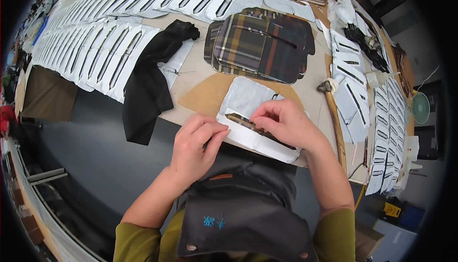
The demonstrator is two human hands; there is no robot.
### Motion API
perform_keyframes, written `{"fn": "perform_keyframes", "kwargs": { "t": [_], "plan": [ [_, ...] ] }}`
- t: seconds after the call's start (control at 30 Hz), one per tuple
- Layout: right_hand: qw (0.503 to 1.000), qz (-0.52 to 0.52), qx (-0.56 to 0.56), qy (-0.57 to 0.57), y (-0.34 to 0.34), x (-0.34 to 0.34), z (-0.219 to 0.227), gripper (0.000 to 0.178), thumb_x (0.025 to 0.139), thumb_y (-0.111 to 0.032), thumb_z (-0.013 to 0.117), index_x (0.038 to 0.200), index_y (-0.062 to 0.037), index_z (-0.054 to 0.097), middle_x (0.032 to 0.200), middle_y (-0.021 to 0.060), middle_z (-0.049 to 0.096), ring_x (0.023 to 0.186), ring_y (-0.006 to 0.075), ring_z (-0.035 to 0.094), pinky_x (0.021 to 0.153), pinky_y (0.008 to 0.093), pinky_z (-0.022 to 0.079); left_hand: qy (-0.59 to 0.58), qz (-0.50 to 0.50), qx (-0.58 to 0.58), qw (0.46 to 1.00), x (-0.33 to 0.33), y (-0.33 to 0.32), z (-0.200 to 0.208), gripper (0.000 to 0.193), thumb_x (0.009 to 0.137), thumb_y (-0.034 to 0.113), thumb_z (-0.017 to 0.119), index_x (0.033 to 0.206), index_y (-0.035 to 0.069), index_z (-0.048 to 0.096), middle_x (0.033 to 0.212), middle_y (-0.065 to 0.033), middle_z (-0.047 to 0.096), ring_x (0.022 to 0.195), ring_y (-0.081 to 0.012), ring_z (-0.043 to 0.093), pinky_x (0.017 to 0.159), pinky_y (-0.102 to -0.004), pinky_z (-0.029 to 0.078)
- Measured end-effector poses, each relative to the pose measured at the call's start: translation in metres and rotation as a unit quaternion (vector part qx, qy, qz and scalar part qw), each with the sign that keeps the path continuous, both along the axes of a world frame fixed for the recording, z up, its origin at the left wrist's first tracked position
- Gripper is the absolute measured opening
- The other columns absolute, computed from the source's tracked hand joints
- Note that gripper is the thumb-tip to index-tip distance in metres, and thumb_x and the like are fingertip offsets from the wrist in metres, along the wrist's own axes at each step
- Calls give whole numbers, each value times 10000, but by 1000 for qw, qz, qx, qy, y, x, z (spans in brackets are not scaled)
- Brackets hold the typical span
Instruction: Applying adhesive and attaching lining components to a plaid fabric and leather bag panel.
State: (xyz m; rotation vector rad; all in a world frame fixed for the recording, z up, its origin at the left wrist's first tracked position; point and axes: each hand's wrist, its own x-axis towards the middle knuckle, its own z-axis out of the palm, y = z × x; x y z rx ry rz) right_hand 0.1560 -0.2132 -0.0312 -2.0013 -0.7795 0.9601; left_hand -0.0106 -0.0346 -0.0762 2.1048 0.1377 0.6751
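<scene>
While rows of white slotted pattern pieces point(102, 54) are lying fanned across the tan worktable point(200, 69), a person is bending over a single white fabric piece point(248, 119) at the table's near edge. That piece is flat and matte, roughly rectangular with rounded corners, and a narrow slot is showing plaid cloth through its middle. It is resting partly on a brown card sheet point(210, 92), just in front of the person's dark apron point(243, 200).

Both forearms, in olive sleeves, are coming up from the lower edge. The left hand point(195, 145) is lying knuckles up, fingers curled and thumb pressed to the piece's near left edge, pinching it lightly. The right hand point(284, 121) is arching over the slot, fingertips bent down and pressing on the plaid strip; whether it is gripping or only pressing cannot be told.

Beyond the hands, a stack of plaid fabric panels point(260, 42) in navy, brown and cream is sitting, each with a dark slit. A limp black cloth point(150, 83) is draping over the table's edge to the left, and a wooden-handled hammer point(334, 114) is lying just right of the right hand.
</scene>
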Motion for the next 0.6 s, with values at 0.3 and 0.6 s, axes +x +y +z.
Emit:
{"fn": "perform_keyframes", "kwargs": {
  "t": [0.3, 0.6],
  "plan": [
    [976, 113, -69, -175, 0, -6, 14, 206, 765, -60, 844, 908, -24, 699, 720, 53, 677, 647, 141, 649, 622, 297, 517, 30, -14, 147, 989, -5, -4, -3, 123, 793, 57, 808, 867, 112, 728, 806, -3, 661, 771, -226, 583, 761, -367, 380],
    [994, -45, 64, 77, 4, -3, 11, 211, 897, -156, 814, 842, -56, 638, 766, -80, 595, 685, -5, 497, 594, 196, 414, 140, -69, -115, 981, -5, -16, 17, 101, 991, 68, 656, 1039, -21, 661, 805, -109, 690, 682, -171, 677, 644, -294, 524]
  ]
}}
